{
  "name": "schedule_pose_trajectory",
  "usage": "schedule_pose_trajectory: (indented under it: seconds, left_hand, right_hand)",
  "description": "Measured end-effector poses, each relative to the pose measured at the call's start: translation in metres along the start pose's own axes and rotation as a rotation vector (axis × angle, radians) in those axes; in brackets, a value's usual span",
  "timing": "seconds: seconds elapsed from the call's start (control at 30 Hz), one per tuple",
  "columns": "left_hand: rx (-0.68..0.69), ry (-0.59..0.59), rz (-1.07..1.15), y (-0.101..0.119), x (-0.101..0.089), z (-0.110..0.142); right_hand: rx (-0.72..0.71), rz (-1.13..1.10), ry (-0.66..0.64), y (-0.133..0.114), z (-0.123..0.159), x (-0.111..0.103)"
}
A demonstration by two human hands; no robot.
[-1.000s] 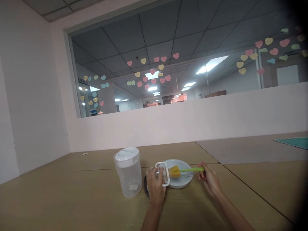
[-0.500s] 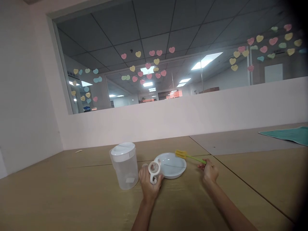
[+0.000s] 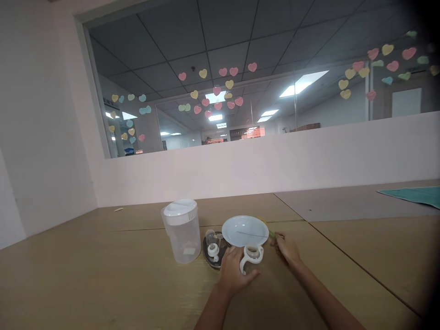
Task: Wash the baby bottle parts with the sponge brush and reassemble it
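Observation:
My left hand [image 3: 233, 270] is wrapped round a clear baby bottle [image 3: 252, 257] with a white handle ring, its open mouth facing up. It is in front of a shallow white bowl [image 3: 244, 225]. My right hand [image 3: 286, 249], to the right of the bowl, is closed on the green handle of a bottle brush [image 3: 272, 234]. Only a little yellow of its sponge head shows at the bowl's right rim. Left of the bowl, a dark round tray [image 3: 206, 259] carries a white bottle collar [image 3: 213, 250] and a clear dome cap [image 3: 210, 236]. My left hand partly hides this tray.
A translucent lidded pitcher [image 3: 185, 238] stands left of the tray. Seams cross the brown tabletop [image 3: 137, 275]. A teal cloth [image 3: 415, 195] lies at the far right, and a small pale flat piece [image 3: 118, 209] at the back left. Behind runs a white wall [image 3: 240, 169] below a window.
My left hand has moved right with the bottle, uncovering the tray. The brush's yellow head has dropped from above the bowl's right side to its rim, mostly out of sight. The view has shifted slightly.

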State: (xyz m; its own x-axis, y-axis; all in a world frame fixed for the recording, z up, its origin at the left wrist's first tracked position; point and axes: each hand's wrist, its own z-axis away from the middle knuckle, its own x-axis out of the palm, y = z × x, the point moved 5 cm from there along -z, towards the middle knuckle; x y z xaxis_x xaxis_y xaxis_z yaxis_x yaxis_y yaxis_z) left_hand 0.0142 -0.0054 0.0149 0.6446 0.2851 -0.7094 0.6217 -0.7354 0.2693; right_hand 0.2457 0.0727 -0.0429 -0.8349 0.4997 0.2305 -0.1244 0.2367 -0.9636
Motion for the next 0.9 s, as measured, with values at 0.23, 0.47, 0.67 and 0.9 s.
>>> schedule_pose_trajectory:
  seconds: [0.23, 0.47, 0.67, 0.9]
  left_hand:
    - [0.035, 0.007, 0.009, -0.010, -0.006, 0.002]
    - [-0.177, 0.255, -0.138, -0.051, -0.028, 0.004]
    - [-0.436, 0.033, -0.436, -0.085, -0.013, 0.003]
    - [-0.463, -0.153, -0.510, -0.090, -0.007, -0.003]
  right_hand:
    - [-0.120, 0.754, -0.151, -0.013, 0.014, 0.016]
    - [-0.252, 0.992, -0.110, -0.030, 0.022, 0.015]
    - [-0.516, 0.923, -0.240, -0.039, 0.036, 0.033]
    - [-0.628, 0.901, -0.313, -0.036, 0.041, 0.045]
